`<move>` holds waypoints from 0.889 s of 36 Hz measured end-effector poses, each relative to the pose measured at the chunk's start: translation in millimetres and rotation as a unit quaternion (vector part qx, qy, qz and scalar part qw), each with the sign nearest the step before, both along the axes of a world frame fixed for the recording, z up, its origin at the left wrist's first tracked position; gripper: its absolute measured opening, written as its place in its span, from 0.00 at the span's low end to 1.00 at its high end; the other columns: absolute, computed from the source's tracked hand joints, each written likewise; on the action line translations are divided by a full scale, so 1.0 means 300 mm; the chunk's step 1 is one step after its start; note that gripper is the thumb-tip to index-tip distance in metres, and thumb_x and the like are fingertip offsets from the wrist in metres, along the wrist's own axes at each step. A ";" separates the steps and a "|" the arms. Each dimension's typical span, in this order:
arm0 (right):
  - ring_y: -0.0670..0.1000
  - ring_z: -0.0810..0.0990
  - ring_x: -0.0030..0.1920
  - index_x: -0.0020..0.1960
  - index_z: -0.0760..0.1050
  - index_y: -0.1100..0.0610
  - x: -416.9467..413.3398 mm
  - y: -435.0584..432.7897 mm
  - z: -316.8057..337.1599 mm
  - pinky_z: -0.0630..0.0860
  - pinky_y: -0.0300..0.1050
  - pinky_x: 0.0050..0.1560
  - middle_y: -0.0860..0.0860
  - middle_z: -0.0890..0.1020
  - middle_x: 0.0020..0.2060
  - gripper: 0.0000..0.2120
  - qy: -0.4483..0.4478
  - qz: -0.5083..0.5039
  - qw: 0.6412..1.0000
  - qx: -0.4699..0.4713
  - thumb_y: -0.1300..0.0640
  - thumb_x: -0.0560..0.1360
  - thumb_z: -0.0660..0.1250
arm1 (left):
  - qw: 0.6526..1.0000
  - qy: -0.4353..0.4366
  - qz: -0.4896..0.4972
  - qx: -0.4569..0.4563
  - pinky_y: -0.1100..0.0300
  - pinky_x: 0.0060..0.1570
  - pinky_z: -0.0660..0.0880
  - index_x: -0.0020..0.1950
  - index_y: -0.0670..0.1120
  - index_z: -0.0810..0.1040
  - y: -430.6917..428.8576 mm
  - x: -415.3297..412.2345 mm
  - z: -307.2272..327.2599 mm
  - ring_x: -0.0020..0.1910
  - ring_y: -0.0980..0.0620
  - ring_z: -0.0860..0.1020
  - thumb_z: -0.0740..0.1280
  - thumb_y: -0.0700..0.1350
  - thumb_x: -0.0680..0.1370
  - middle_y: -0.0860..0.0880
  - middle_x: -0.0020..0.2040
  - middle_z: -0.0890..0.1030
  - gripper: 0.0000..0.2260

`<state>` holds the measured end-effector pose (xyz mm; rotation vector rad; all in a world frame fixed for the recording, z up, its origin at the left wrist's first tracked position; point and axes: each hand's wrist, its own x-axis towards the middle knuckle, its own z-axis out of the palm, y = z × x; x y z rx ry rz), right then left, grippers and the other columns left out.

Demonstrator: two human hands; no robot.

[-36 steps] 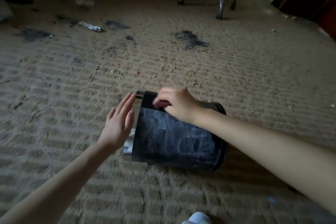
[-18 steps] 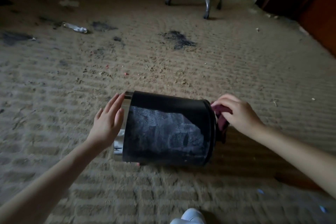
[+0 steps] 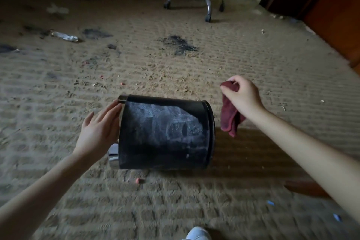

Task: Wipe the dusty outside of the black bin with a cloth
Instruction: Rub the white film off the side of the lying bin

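Carpet (image 3: pixel 253 60): bin (image 3: pixel 165 134) btwn hands, L (image 3: pixel 99 130) touching; R (image 3: pixel 243 95) lifts cloth (image 3: pixel 228 119).

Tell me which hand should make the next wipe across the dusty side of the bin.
Right. The right hand already grips the dark red cloth, lifted just past the bin's base end. The left hand lies flat against the rim end of the black bin, bracing it on its side; grey dust remains there.
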<state>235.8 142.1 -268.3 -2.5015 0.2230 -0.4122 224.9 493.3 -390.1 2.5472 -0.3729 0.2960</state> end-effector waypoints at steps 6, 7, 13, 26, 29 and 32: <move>0.50 0.70 0.49 0.59 0.77 0.55 0.026 0.088 -0.150 0.71 0.40 0.50 0.53 0.71 0.51 0.13 0.129 0.087 0.984 -0.091 0.51 0.78 0.62 | 1.000 0.019 -0.001 0.001 0.46 0.69 0.58 0.69 0.47 0.66 -0.013 0.010 -0.004 0.69 0.54 0.67 0.46 0.54 0.79 0.55 0.73 0.64 0.23; 0.52 0.69 0.53 0.61 0.76 0.53 0.015 0.088 -0.179 0.69 0.44 0.54 0.53 0.71 0.52 0.14 0.130 0.103 0.979 -0.122 0.50 0.78 0.62 | 1.000 0.023 0.001 0.002 0.45 0.69 0.57 0.69 0.48 0.66 -0.013 0.014 -0.003 0.69 0.54 0.66 0.45 0.56 0.79 0.55 0.73 0.63 0.24; 0.53 0.71 0.51 0.65 0.75 0.57 -0.032 0.049 -0.256 0.68 0.39 0.49 0.53 0.70 0.51 0.16 0.033 0.154 0.979 -0.129 0.59 0.78 0.64 | 0.999 0.039 -0.010 0.004 0.44 0.68 0.59 0.72 0.50 0.62 -0.025 0.055 0.014 0.70 0.53 0.66 0.42 0.57 0.79 0.56 0.74 0.61 0.25; 0.51 0.71 0.46 0.62 0.75 0.62 -0.356 0.009 -0.440 0.77 0.43 0.47 0.53 0.71 0.52 0.18 -0.066 0.278 0.928 -0.238 0.66 0.73 0.62 | 0.999 0.042 0.004 0.001 0.47 0.63 0.61 0.73 0.51 0.61 -0.041 0.083 0.028 0.68 0.49 0.68 0.44 0.55 0.79 0.55 0.74 0.62 0.24; 0.51 0.71 0.48 0.60 0.77 0.59 -0.459 -0.034 -0.519 0.78 0.46 0.44 0.53 0.77 0.51 0.24 0.000 0.370 0.877 -0.305 0.70 0.65 0.70 | 0.998 0.057 0.009 -0.006 0.47 0.65 0.60 0.73 0.51 0.61 -0.040 0.096 0.035 0.69 0.50 0.67 0.44 0.55 0.78 0.55 0.74 0.62 0.24; 0.49 0.71 0.45 0.58 0.78 0.60 -0.425 -0.046 -0.468 0.78 0.43 0.43 0.53 0.77 0.47 0.17 -0.050 0.303 0.923 -0.231 0.68 0.70 0.65 | 0.998 0.058 0.010 -0.011 0.46 0.66 0.59 0.73 0.52 0.61 -0.041 0.102 0.025 0.69 0.50 0.66 0.44 0.55 0.79 0.56 0.74 0.62 0.24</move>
